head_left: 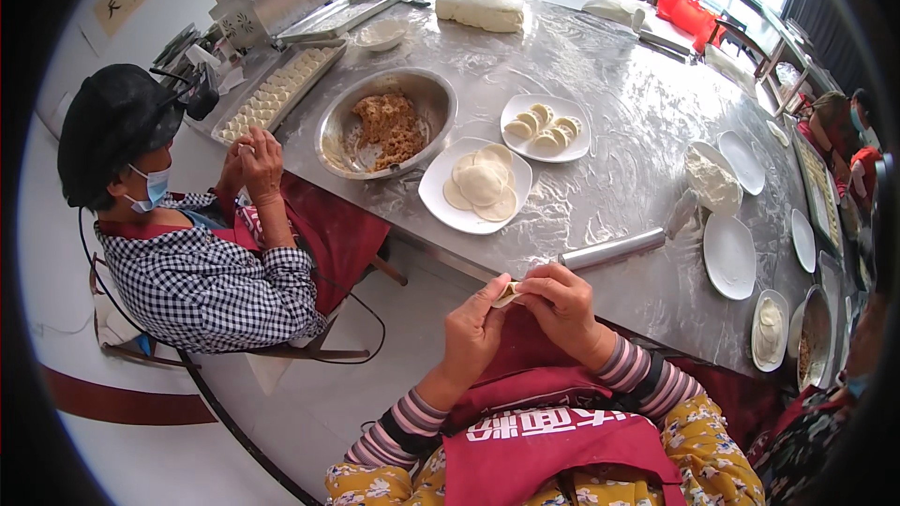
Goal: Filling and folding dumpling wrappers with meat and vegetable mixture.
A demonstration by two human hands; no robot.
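Note:
Between my two hands is a small dumpling [507,294], its filling showing at the opening of the pale wrapper. My left hand [473,333] pinches one side of it, and the fingers of my right hand [561,305] press the other. Both hands are just off the table's near edge, above my red apron. Beyond them a white plate [434,189] bears a stack of round dough wrappers [483,182]. On another white plate [579,149] sit several folded dumplings [543,126]. A wide steel bowl [335,103] holds brown filling [390,128].
A metal rolling pin [612,249] lies near the table edge. Floury dough [712,180] and white plates [729,258] stand to the right. At left a co-worker [206,272] sits beside a tray of dumplings [281,89]. A wrapped white bundle [478,7] lies far back.

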